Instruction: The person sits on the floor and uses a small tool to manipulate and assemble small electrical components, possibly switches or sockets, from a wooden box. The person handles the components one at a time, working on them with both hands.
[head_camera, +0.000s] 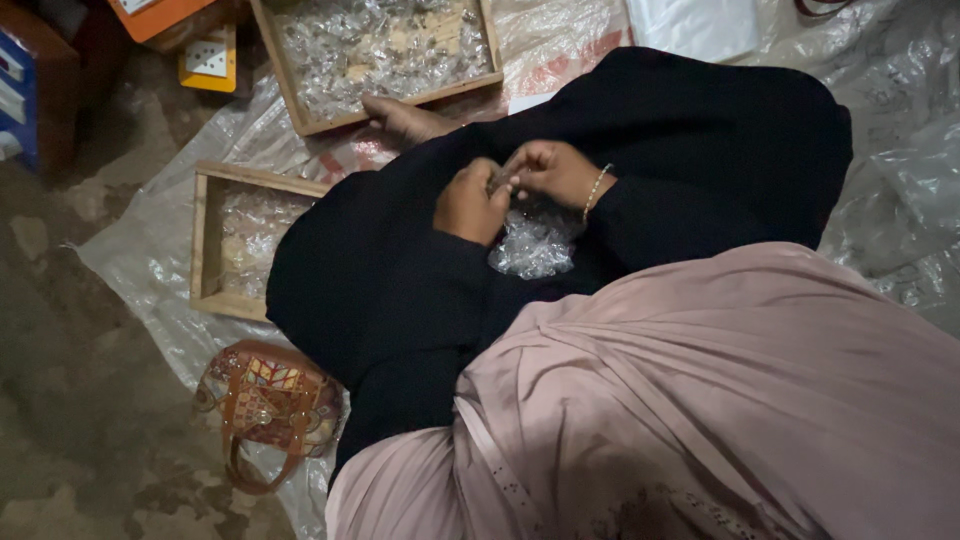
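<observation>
Pinching small piece, both hands (510, 185), wooden trays (225, 240) left, handbag (268, 405) near

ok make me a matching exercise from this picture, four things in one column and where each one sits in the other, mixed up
Things:
1. left hand
2. pile of small clear wrapped pieces
3. patterned handbag
4. upper wooden tray

Places:
A. on the floor at the lower left, on the edge of the plastic sheet
B. on the black cloth of the lap, just below the hands
C. at the top of the picture, full of clear pieces
D. fingertip to fingertip with the right hand over the lap

Pairs: 1-D, 2-B, 3-A, 4-C
</observation>
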